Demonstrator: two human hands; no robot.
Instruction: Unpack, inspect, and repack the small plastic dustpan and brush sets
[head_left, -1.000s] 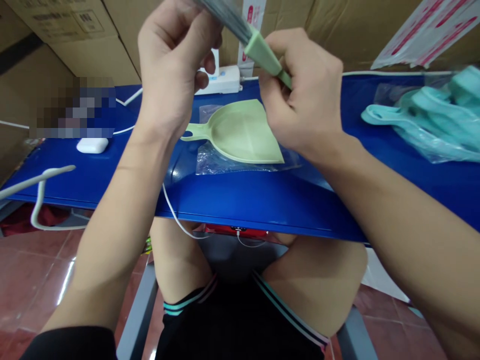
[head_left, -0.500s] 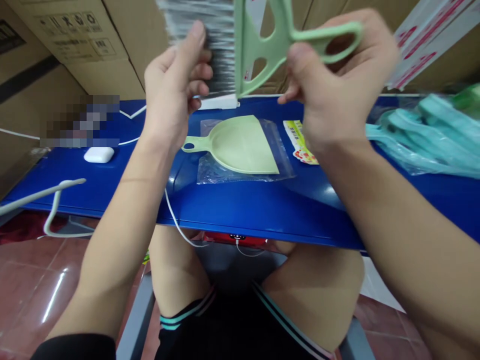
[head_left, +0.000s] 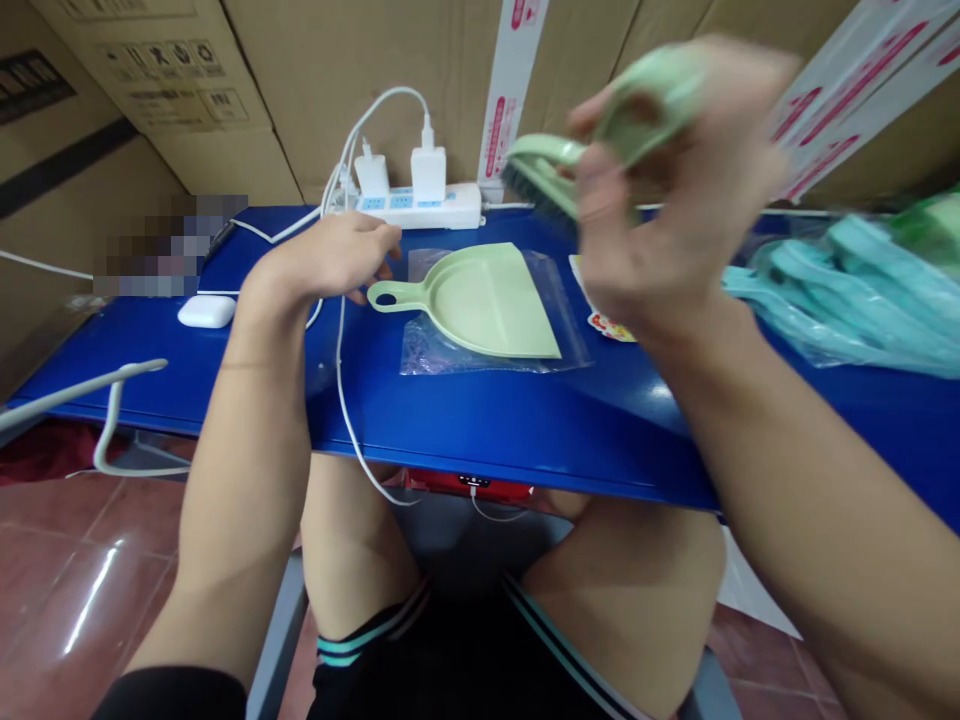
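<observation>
In the head view, my right hand point(head_left: 667, 170) is raised over the far side of the table, fingers curled around the pale green hand brush point(head_left: 544, 152), though motion blur hides the exact grip. My left hand point(head_left: 322, 258) holds nothing; its fingers lie loosely extended, just beside the handle of the pale green dustpan point(head_left: 390, 296). The dustpan lies flat on a clear plastic bag point(head_left: 431, 352) near the middle of the blue table point(head_left: 480, 420), its scoop bare and well apart from the brush. As things stand, the brush is out of the bag and in hand, not joined to the dustpan. Teal items in plastic wrap point(head_left: 847, 285) lie at the right.
</observation>
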